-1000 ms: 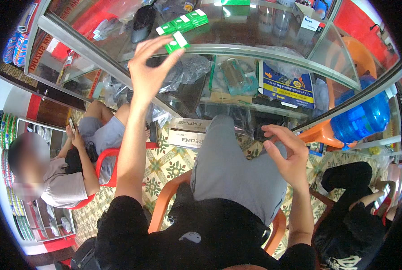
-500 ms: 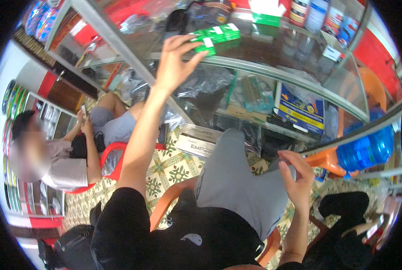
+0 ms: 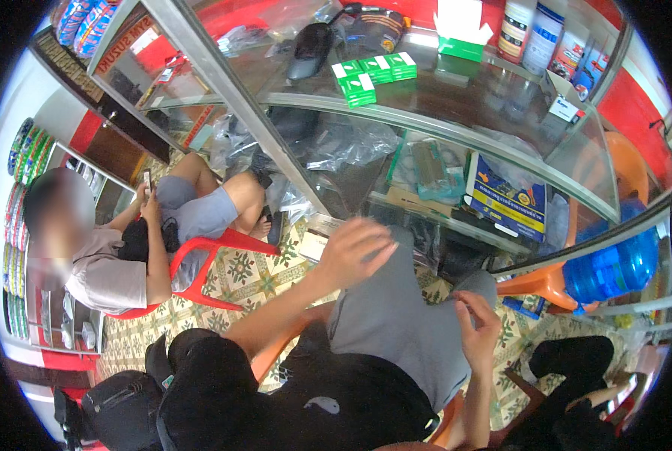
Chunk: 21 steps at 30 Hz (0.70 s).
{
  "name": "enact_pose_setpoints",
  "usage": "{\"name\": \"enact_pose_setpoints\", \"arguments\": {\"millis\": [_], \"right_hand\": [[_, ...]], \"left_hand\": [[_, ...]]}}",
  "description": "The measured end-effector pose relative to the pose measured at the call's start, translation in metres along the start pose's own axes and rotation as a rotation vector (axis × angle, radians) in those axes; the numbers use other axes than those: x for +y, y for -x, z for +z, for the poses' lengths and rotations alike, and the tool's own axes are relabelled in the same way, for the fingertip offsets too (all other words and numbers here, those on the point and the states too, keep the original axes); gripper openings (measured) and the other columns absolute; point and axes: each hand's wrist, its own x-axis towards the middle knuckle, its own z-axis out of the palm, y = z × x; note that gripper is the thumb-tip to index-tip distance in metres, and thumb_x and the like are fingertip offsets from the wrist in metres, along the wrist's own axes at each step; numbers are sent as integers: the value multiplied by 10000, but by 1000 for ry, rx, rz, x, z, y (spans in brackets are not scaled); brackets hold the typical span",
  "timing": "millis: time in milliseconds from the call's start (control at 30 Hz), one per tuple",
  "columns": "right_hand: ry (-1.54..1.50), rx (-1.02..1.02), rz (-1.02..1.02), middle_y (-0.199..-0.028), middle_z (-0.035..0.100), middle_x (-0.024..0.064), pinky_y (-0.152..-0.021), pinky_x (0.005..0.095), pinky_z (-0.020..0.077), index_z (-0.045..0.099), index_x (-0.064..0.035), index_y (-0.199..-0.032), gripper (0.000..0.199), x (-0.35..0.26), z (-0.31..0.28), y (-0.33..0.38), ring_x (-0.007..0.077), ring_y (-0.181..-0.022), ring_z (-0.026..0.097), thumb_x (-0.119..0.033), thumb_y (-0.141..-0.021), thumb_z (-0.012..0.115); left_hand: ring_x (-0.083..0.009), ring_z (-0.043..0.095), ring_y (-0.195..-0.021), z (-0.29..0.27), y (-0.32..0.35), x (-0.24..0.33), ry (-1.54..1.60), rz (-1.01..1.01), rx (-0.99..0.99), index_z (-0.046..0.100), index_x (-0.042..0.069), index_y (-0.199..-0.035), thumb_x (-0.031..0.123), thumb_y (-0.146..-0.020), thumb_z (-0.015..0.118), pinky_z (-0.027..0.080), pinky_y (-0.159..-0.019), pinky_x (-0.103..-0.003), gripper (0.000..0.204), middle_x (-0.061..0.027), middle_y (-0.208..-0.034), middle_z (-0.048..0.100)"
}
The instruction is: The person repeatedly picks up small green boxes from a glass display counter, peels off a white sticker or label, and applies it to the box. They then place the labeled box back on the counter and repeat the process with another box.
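My left hand [image 3: 357, 254] hangs over my left thigh, away from the shelf. It is a little blurred by motion; its fingers are loosely bent and I see nothing in them. Beside my right knee rests my right hand [image 3: 479, 325], thumb and fingers slightly apart with nothing between them. Several small green-and-white boxes [image 3: 375, 71] stand grouped on the glass shelf [image 3: 426, 105], near its front edge. Farther back on that shelf is an opened green box [image 3: 460, 46] with white flaps raised.
A black molded part [image 3: 310, 51] lies left of the boxes; bottles and cans [image 3: 540, 37] stand at right. The lower shelf holds plastic bags and a blue-yellow package [image 3: 506, 197]. A blue water jug [image 3: 610, 259] is at right. Someone sits on a red chair [image 3: 208, 263] at left.
My left hand has let go of the green boxes on the shelf and drawn back to above my thigh. My right hand has lowered slightly toward my leg.
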Motion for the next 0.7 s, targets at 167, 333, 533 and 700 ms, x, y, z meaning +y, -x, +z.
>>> {"name": "enact_pose_setpoints", "arguments": {"millis": [167,333,533,700], "right_hand": [[31,104,137,-1102,768,117,-842,301,562,761,29,-1139,185,39,-4,39,180,-1009,712,-95,-1019,695],[4,331,319,-1007,763,79,-823,283,548,770,31,-1129,221,96,-15,70,117,-955,681,-155,-1037,694],[96,477,257,-982,779,92,-843,301,546,767,50,-1117,295,120,-21,66,142,-929,698,-227,-1036,709],[137,515,78,-1039,795,166,-884,350,566,767,57,-1116,294,124,-21,64,230,-971,750,-216,-1017,720]], "left_hand": [[-273,740,-847,16,112,-11,-80,-411,-29,791,30,-883,101,-875,835,589,-748,-365,84,-98,-908,781],[-240,764,-835,15,131,-58,191,-890,59,802,-22,-1043,253,-992,755,574,-772,-350,284,-165,-930,802],[-160,714,-744,22,129,-67,194,-847,-41,800,-42,-1025,348,-1005,740,550,-718,-331,395,-131,-847,791],[-242,759,-763,12,130,-65,97,-713,-29,804,-17,-995,376,-995,736,567,-742,-363,398,-163,-816,783]]}}
